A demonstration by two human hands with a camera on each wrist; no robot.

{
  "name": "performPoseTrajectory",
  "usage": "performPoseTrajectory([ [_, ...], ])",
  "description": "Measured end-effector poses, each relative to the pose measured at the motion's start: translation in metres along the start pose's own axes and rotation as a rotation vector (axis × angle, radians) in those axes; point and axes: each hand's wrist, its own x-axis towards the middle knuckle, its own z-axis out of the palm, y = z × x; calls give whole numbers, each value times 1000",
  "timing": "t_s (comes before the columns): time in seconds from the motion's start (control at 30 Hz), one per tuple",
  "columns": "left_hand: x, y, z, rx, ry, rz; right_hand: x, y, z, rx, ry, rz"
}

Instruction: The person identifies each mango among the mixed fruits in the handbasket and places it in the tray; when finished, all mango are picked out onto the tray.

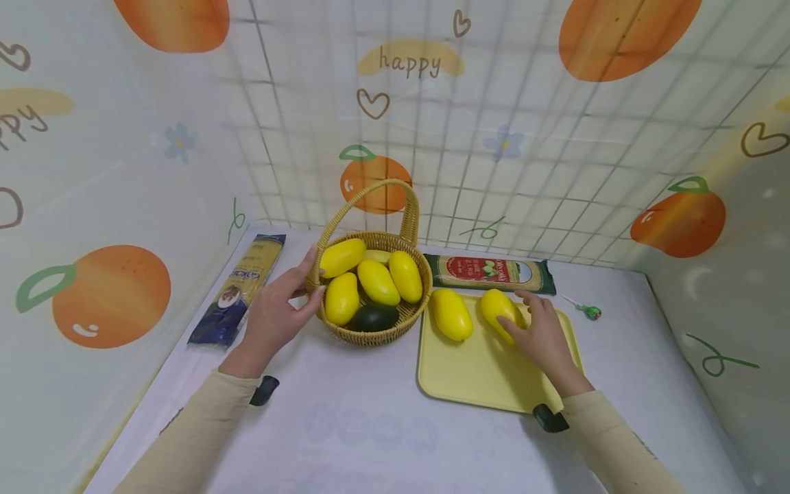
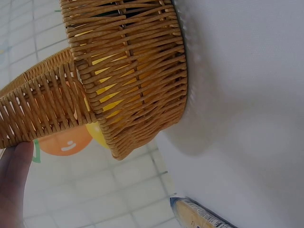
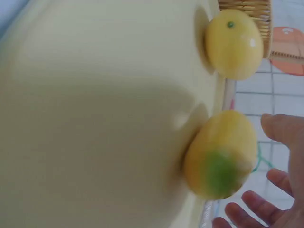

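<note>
My left hand (image 1: pixel 278 312) is at the left side of the wicker basket (image 1: pixel 370 337), fingers and thumb on either side of the base of its arched handle (image 2: pixel 42 107). Inside lie several yellow mangoes (image 1: pixel 378 281) and a dark green, avocado-like fruit (image 1: pixel 374 318). Two more mangoes are on the yellow tray (image 1: pixel 481 374). My right hand (image 1: pixel 543 336) hovers over the right-hand mango (image 3: pixel 221 156), thumb and fingers spread around it with a gap showing in the right wrist view. The left-hand mango (image 1: pixel 452 314) lies between it and the basket.
A blue-ended noodle packet (image 1: pixel 237 291) lies left of the basket. Behind the tray is a green and red noodle packet (image 1: pixel 490 272). A green-wrapped lollipop (image 1: pixel 591 312) lies to the tray's right. A printed curtain (image 1: pixel 426 137) over a wire grid closes off the back.
</note>
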Motion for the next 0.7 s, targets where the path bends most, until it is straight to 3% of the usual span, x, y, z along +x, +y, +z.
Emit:
performPoseTrajectory([
  [0.23, -1, -1, -1, 2, 1, -8, 10, -34, 1, 43, 29, -109],
  [0.7, -1, -2, 1, 1, 9, 6, 40, -130, 24, 115, -122, -291],
])
